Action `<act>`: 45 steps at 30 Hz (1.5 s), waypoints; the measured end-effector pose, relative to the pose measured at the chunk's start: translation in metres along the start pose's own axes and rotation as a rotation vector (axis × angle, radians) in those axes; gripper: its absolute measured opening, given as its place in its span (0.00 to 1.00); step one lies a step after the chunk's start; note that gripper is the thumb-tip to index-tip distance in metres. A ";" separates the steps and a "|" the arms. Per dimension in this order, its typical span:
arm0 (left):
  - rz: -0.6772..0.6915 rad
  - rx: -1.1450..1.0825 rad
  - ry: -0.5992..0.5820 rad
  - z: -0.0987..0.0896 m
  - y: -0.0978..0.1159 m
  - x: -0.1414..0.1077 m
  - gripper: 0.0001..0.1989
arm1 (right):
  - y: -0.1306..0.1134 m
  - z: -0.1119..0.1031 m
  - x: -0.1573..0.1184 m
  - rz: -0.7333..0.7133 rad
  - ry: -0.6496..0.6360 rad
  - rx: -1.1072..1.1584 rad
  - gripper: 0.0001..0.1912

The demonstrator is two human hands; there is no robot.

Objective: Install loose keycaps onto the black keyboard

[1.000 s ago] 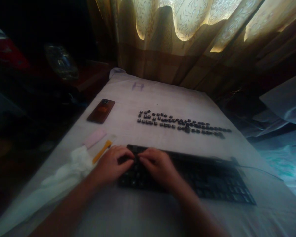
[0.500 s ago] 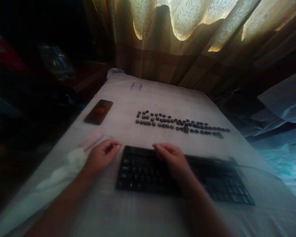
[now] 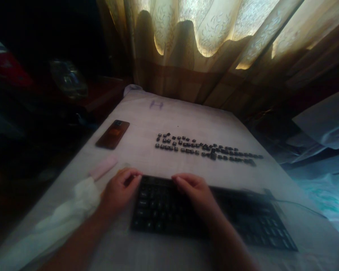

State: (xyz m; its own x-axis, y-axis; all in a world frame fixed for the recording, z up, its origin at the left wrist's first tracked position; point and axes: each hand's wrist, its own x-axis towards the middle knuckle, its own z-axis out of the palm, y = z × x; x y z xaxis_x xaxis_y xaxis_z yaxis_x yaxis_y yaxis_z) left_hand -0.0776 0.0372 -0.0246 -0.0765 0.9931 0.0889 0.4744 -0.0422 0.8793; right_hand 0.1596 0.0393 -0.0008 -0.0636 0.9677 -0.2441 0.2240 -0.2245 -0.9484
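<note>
A black keyboard lies across the near part of a cloth-covered table, its cable leaving at the far right corner. My left hand is closed in a pinch at the keyboard's far left corner. Whether its fingertips touch the edge is too blurred to tell. Over the keyboard's far edge, left of its middle, my right hand is also pinched, thumb against fingers. Anything inside either pinch is hidden or too small to name. Beyond the hands, several loose black keycaps lie in uneven rows.
A brown phone rests at the table's left side. Nearer to me are a pink block-like item and a crumpled white cloth. The cable runs off rightward. Patterned curtains hang behind the table.
The view has tilted up slightly, so everything sits lower in the picture. My left hand has shifted a little right, to the keyboard's corner. Both hands stay pinched; the keycaps look unchanged.
</note>
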 end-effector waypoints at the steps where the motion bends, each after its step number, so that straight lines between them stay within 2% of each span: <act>1: 0.002 0.007 -0.002 0.000 -0.001 0.000 0.12 | 0.001 0.000 0.001 -0.003 -0.007 -0.016 0.17; 8: 0.030 0.025 0.005 0.000 -0.007 0.002 0.12 | -0.007 0.005 0.014 -0.037 -0.106 -0.165 0.13; 10: 0.034 0.037 0.004 -0.001 -0.007 0.002 0.11 | -0.014 0.007 0.025 -0.137 -0.083 -0.280 0.11; 13: 0.046 0.036 -0.002 -0.001 -0.009 0.002 0.11 | -0.026 0.012 0.051 -0.333 0.025 -0.608 0.10; 17: 0.060 0.039 0.003 0.001 -0.014 0.003 0.11 | -0.040 0.022 0.090 -0.424 0.116 -0.987 0.13; 21: 0.067 0.035 -0.013 0.001 -0.016 0.004 0.12 | -0.045 0.030 0.116 -0.467 0.108 -1.141 0.13; 25: 0.071 0.050 -0.013 0.001 -0.014 0.003 0.10 | -0.044 0.034 0.127 -0.501 0.075 -1.188 0.13; 31: 0.074 0.056 -0.007 0.001 -0.008 0.003 0.10 | -0.043 0.038 0.133 -0.513 0.032 -1.270 0.13; 38: 0.048 0.053 -0.023 -0.001 -0.003 0.002 0.10 | -0.043 0.044 0.135 -0.542 0.050 -1.222 0.11; 41: 0.060 0.047 -0.018 -0.001 -0.003 0.003 0.10 | -0.045 0.042 0.118 -0.570 0.086 -1.105 0.09; 43: 0.076 0.047 -0.011 0.000 -0.003 0.002 0.10 | -0.045 0.037 0.095 -0.590 0.102 -0.987 0.08; 45: 0.107 0.054 -0.019 0.000 -0.003 0.001 0.09 | -0.042 0.031 0.063 -0.588 0.065 -0.854 0.06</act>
State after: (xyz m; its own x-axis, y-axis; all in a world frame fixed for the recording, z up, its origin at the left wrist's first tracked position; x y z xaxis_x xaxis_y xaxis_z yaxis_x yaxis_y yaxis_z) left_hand -0.0789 0.0385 -0.0275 -0.0065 0.9851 0.1721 0.5258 -0.1430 0.8385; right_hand 0.1162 0.1066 0.0172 -0.3390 0.9080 0.2462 0.7905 0.4168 -0.4487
